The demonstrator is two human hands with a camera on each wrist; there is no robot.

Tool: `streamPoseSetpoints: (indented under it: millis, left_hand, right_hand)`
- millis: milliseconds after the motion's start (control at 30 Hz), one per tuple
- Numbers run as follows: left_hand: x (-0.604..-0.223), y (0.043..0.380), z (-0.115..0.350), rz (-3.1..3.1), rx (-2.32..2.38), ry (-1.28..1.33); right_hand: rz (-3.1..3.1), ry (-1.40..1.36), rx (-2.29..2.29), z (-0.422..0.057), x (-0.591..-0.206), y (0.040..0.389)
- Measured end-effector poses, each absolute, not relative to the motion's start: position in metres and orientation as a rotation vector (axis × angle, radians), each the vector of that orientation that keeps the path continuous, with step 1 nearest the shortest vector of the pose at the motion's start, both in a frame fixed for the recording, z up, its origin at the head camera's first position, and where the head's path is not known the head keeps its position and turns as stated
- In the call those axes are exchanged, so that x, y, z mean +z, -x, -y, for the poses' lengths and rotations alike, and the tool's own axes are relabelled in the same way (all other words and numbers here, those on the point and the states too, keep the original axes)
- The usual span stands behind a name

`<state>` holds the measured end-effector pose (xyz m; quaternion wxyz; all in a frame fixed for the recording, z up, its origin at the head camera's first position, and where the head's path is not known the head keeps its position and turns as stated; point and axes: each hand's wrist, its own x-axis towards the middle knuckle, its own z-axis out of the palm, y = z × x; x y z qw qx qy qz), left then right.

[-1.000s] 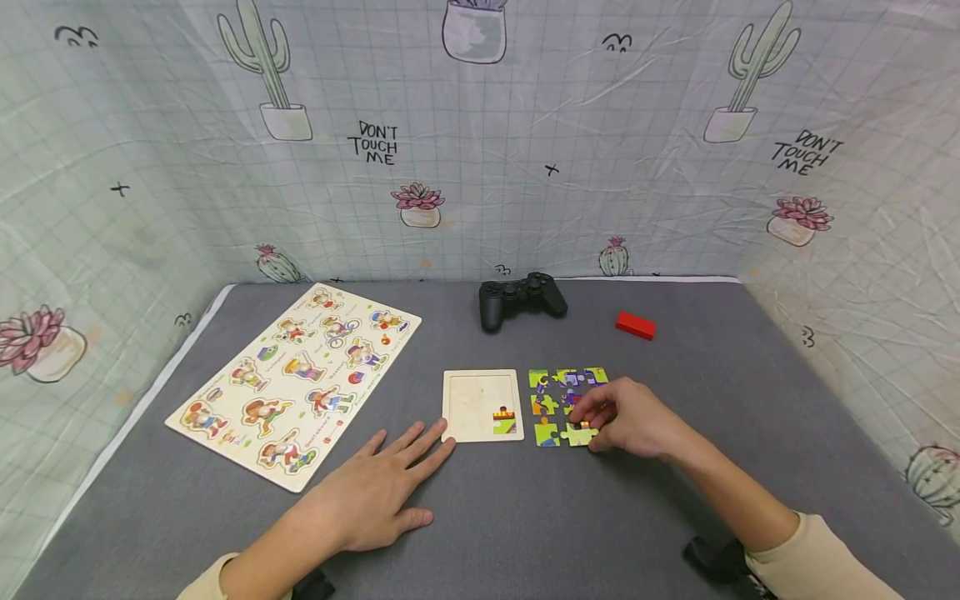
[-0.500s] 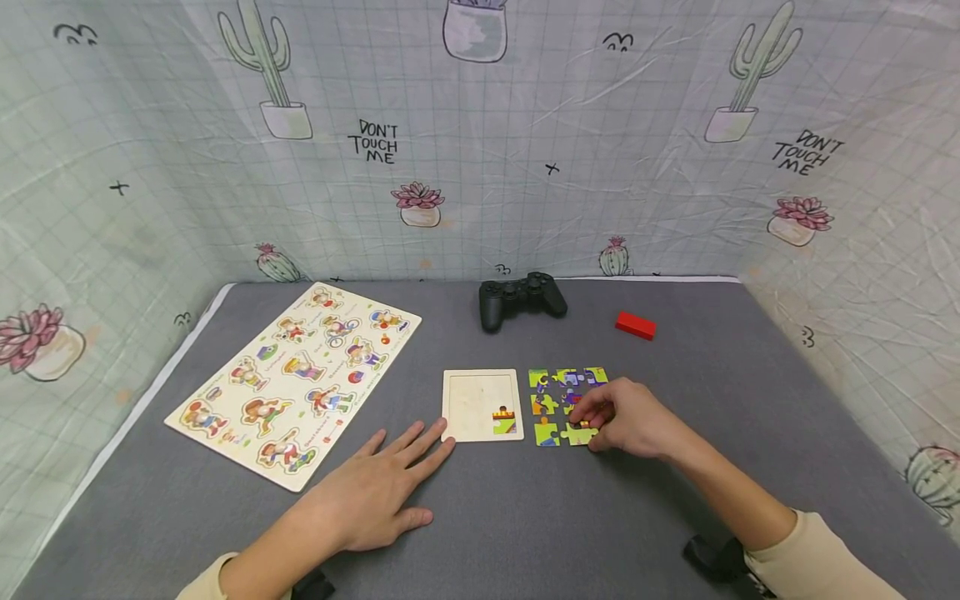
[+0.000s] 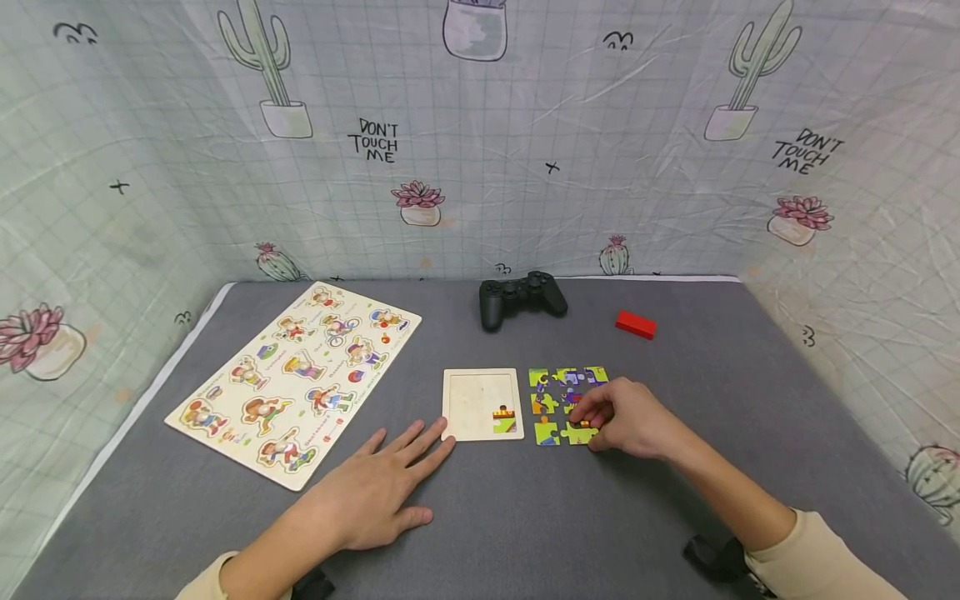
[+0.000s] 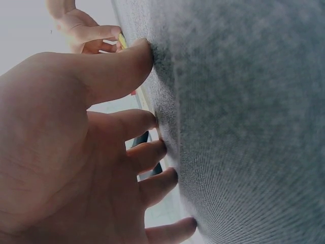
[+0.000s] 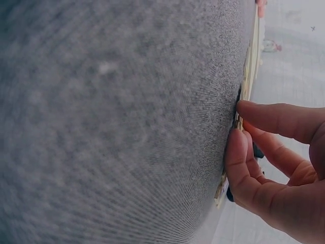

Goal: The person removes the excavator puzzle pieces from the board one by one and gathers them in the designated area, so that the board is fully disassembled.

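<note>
My left hand (image 3: pixel 371 498) lies with fingers spread on the grey cloth, its fingertips at the near left corner of a small square wooden puzzle tray (image 3: pixel 468 400). One puzzle piece (image 3: pixel 505 425), red, yellow and green, sits in the tray's near right corner. To the right of the tray, my right hand (image 3: pixel 637 421) pinches a yellow-green puzzle piece (image 3: pixel 580 435) between thumb and fingers, low over the cloth. Several loose puzzle pieces (image 3: pixel 546 433) lie in rows beside it, some partly hidden by the fingers. The left wrist view shows the pinched piece (image 4: pixel 122 40) edge-on.
A large wooden board (image 3: pixel 300 400) with pictures of children lies at an angle on the left. Behind the tray is a black game controller (image 3: pixel 522 298), and a red block (image 3: pixel 636 325) lies at the back right. A patterned cloth (image 3: pixel 480 167) hangs around the table.
</note>
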<state>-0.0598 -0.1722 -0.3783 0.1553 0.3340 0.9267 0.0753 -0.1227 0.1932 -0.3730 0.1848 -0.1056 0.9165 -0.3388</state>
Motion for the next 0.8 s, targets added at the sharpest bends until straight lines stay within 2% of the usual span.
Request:
streamPoseSetpoints:
  millis: [800]
  left_hand:
    - [-0.377,0.0602,0.1718,-2.635,0.226,-0.953]
  right_hand:
    - [-2.635,0.287,-0.896,-0.1889,-0.3699,0.1191]
